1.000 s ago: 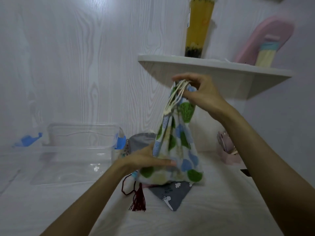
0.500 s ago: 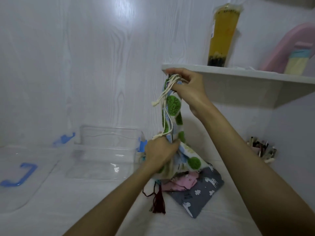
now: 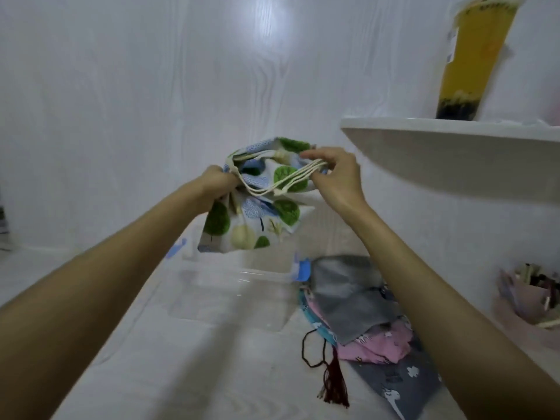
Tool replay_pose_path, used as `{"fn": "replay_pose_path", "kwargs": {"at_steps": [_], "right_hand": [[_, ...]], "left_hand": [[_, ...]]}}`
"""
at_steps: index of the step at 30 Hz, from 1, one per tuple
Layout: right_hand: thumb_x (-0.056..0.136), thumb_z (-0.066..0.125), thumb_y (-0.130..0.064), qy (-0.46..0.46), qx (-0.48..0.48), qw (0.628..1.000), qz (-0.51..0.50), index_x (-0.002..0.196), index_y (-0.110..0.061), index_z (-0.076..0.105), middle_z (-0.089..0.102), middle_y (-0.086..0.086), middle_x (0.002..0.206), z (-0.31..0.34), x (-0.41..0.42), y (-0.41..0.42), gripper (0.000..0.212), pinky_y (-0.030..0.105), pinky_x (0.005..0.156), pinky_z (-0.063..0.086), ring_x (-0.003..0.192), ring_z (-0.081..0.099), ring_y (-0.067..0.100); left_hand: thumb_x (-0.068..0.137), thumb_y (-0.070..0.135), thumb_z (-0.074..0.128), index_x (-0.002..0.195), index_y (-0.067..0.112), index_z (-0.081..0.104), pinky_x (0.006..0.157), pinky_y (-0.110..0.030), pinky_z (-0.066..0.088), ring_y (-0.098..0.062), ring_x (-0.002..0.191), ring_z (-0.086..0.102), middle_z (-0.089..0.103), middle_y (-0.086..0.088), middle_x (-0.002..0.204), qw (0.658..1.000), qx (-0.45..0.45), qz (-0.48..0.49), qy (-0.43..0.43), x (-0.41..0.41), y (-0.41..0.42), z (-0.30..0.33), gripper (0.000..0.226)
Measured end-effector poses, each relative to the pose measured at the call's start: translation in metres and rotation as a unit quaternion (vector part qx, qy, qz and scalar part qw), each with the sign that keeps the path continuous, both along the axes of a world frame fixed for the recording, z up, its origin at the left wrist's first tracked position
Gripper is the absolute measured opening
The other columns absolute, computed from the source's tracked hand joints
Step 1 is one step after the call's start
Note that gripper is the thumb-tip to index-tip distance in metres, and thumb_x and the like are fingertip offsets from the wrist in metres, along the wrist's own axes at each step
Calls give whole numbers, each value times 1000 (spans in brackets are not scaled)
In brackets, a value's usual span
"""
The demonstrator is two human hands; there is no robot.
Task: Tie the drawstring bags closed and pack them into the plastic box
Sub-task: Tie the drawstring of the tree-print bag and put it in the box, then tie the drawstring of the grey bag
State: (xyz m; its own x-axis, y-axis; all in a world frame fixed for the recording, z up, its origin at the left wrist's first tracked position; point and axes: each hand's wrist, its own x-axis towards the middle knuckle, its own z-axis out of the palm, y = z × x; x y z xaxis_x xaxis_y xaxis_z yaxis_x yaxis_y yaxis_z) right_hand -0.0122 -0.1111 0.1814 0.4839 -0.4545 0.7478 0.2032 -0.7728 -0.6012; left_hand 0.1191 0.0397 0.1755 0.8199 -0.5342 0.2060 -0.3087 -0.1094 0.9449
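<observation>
Left hand clenched on tree-print bag neck; right hand pinching cream cords. Held above plastic box. Risk: cords slipping, neck reopening.

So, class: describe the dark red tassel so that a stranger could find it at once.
Start at the clear plastic box on the white table. Right of it lies a pile of cloth bags. The tassel lies at the pile's near left edge, the only dark red fringe, on a thin looped cord.
</observation>
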Motion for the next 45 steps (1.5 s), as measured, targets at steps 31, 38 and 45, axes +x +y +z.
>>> {"fn": "replay_pose_path", "kwargs": {"at_steps": [31, 38, 45], "right_hand": [[86, 36, 7, 578, -109, 802, 106, 110, -11, 70, 59, 8, 127, -78, 90, -18, 45, 32, 94, 48, 111, 58, 24], [89, 48, 3, 461, -78, 882, 55, 102, -11, 71, 68, 5, 97, -47, -7, -57, 30, 14, 70, 49, 78, 64, 11], [86, 57, 0, 496, -18, 868, -26, 97, -10, 72, 68, 9, 94, -79, -96, -105, 21, 16, 68, 50, 75, 62, 11]], "left_hand": [[95, 26, 51, 132, 29, 51, 92, -35, 46, -22, 125, 46, 48, 0, 138, 808, 527, -200, -173, 86, -31, -80, 37], [93, 11, 52, 115, 11, 64, 69, -27, 50, -18, 90, 63, 66, -7, 109, 924, 278, -170, -202, 5, -46, -33, 25], [84, 17, 62, 101, 21, 72, 83, -30, 52, -17, 93, 65, 70, 0, 103, 916, 240, -191, -261, -84, -102, -57, 20]]}}
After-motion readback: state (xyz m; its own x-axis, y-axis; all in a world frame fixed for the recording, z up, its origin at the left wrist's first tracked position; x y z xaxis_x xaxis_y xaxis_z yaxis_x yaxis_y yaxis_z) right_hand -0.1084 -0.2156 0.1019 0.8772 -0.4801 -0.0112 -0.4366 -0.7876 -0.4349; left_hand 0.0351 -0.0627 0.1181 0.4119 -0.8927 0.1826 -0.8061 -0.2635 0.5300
